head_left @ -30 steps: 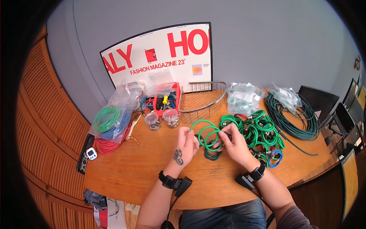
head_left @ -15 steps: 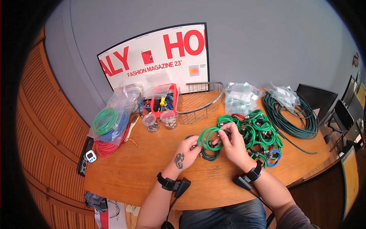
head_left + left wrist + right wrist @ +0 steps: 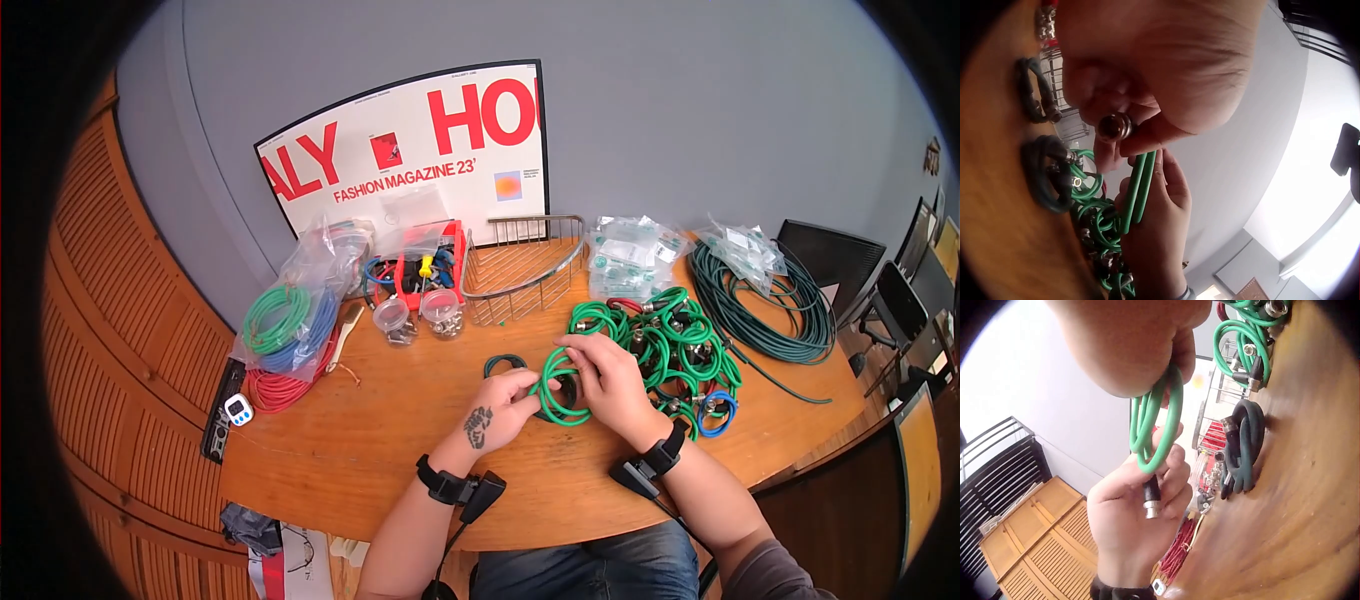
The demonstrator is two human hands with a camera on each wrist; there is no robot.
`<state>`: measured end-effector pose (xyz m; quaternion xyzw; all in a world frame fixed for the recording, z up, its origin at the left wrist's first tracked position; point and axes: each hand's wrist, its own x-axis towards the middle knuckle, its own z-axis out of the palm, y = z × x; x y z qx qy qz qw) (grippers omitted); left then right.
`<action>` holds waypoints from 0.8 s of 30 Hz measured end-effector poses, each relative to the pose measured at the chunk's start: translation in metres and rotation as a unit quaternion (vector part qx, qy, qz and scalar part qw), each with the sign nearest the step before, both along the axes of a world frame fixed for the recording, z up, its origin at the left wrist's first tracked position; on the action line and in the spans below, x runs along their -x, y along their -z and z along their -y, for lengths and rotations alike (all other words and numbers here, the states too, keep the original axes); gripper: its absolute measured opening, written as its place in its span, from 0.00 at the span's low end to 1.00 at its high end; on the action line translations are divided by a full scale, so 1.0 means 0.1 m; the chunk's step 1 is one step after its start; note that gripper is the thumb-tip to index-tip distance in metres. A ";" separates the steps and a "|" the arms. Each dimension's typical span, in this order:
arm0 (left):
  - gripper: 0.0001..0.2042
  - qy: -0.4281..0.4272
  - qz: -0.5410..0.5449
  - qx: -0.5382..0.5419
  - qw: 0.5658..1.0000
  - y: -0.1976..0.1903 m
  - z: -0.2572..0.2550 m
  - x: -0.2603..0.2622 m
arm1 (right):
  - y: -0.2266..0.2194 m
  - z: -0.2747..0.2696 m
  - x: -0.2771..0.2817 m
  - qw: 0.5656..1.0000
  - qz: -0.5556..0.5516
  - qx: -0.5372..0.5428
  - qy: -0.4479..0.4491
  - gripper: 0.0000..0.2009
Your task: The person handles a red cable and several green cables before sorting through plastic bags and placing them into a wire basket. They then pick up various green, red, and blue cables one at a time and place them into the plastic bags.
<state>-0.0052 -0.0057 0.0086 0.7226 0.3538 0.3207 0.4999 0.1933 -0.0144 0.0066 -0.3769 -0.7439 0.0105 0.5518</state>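
A green cable [image 3: 1171,428] wound in a small coil is held between both hands above the table. My left hand [image 3: 503,405] pinches its near side, and a metal connector [image 3: 1152,507] with a black sleeve sticks out of that grip, its open end showing in the left wrist view. The right hand [image 3: 612,380] grips the coil from the other side, its fingertips partly hidden in the head view. Dark green coiled cables [image 3: 1249,447] lie on the table just beyond and under the hands. A pile of green coiled cables [image 3: 690,350] lies beside my right hand.
Behind the hands stand a wire corner basket [image 3: 525,290], clear tubs [image 3: 441,318] of metal connectors and a red bin [image 3: 409,290]. Bagged cables [image 3: 280,320] lie left. Clear packets [image 3: 635,260] and a big dark cable coil [image 3: 765,310] are at right.
The green loops have been drawn together into a tighter coil, lower and nearer. My left hand has moved right toward the right hand, uncovering a dark coil behind it.
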 end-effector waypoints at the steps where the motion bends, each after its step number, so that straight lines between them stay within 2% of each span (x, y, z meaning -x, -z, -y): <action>1: 0.09 0.010 0.010 -0.074 0.997 0.07 -0.04 0.00 | -0.02 0.00 -0.01 1.000 0.010 0.002 0.002 0.10; 2: 0.09 0.011 0.010 -0.075 0.997 0.15 -0.08 0.00 | -0.04 0.02 -0.02 1.000 0.019 0.003 0.004 0.09; 3: 0.09 0.025 0.066 -0.075 0.995 0.18 -0.11 -0.02 | -0.07 0.05 -0.01 1.000 0.019 0.003 0.004 0.09; 4: 0.09 0.039 0.122 -0.076 0.989 0.20 -0.13 -0.03 | -0.10 0.10 0.00 0.998 -0.004 0.062 -0.011 0.09; 5: 0.09 0.040 0.122 -0.076 0.989 0.19 -0.13 0.02 | -0.12 0.13 0.01 0.992 -0.028 0.120 -0.025 0.08; 7: 0.10 0.003 0.071 0.165 0.984 -0.01 -0.08 0.09 | -0.11 0.11 0.01 0.989 -0.058 0.134 -0.023 0.08; 8: 0.10 0.003 0.072 0.165 0.984 0.00 -0.09 0.09 | -0.10 0.09 0.00 0.985 -0.087 0.148 -0.021 0.07; 10: 0.10 0.018 0.197 0.242 0.950 0.04 -0.11 0.09 | -0.07 0.06 0.01 0.983 -0.101 0.150 -0.018 0.07; 11: 0.10 0.028 0.227 0.245 0.942 0.07 -0.11 0.08 | -0.06 0.06 0.02 0.981 -0.116 0.152 -0.014 0.07; 15: 0.08 0.036 0.231 0.278 0.932 0.01 0.02 -0.07 | -0.06 0.08 0.05 0.967 -0.151 0.204 -0.017 0.07; 17: 0.08 0.083 0.147 0.247 0.954 0.05 0.03 -0.08 | -0.10 0.10 0.05 0.971 -0.150 0.186 0.015 0.07; 18: 0.08 0.083 0.147 0.247 0.954 0.06 0.03 -0.08 | -0.10 0.09 0.04 0.971 -0.150 0.187 0.015 0.07; 20: 0.10 0.129 0.087 0.214 0.964 0.09 0.03 -0.07 | -0.09 0.07 0.02 0.984 -0.124 0.118 0.044 0.07; 22: 0.12 0.129 0.077 0.204 0.967 0.09 0.04 -0.08 | -0.09 0.07 0.01 0.989 -0.110 0.083 0.057 0.07; 24: 0.09 0.121 0.082 0.154 0.977 0.07 0.04 -0.09 | -0.08 0.07 0.02 0.990 -0.099 0.069 0.067 0.07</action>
